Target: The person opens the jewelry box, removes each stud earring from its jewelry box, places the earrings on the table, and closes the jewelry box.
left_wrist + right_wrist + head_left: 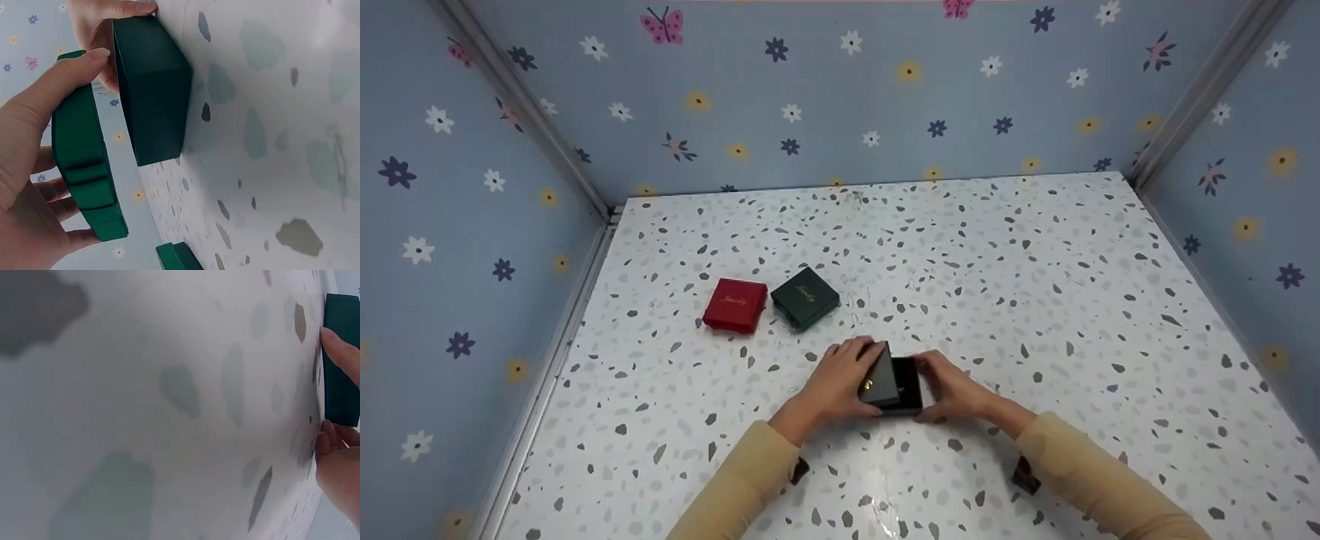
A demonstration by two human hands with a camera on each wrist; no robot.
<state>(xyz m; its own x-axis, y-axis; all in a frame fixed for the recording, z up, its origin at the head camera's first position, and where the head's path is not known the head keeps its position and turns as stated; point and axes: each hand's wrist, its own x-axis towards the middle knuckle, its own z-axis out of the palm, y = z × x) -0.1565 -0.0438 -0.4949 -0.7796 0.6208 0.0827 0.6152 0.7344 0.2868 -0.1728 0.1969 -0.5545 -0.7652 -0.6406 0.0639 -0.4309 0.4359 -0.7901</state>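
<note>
My left hand (840,382) holds the dark lid (879,379) of a small box, tilted above and left of its base. The thumb lies on the near side and the fingers are spread over the far side. My right hand (958,390) grips the base (910,382) at its right side, thumb near and fingers far. The base stands on the table, its dark inside partly covered by the lid. In the left wrist view, the green lid (84,140) is apart from the base (157,95). The right wrist view catches only part of a green box side (340,396).
A closed red box (735,306) and a closed dark green box (805,298) stand side by side on the speckled table (997,262), beyond my hands to the left. Flower-patterned panels (840,97) border the table at the back and both sides.
</note>
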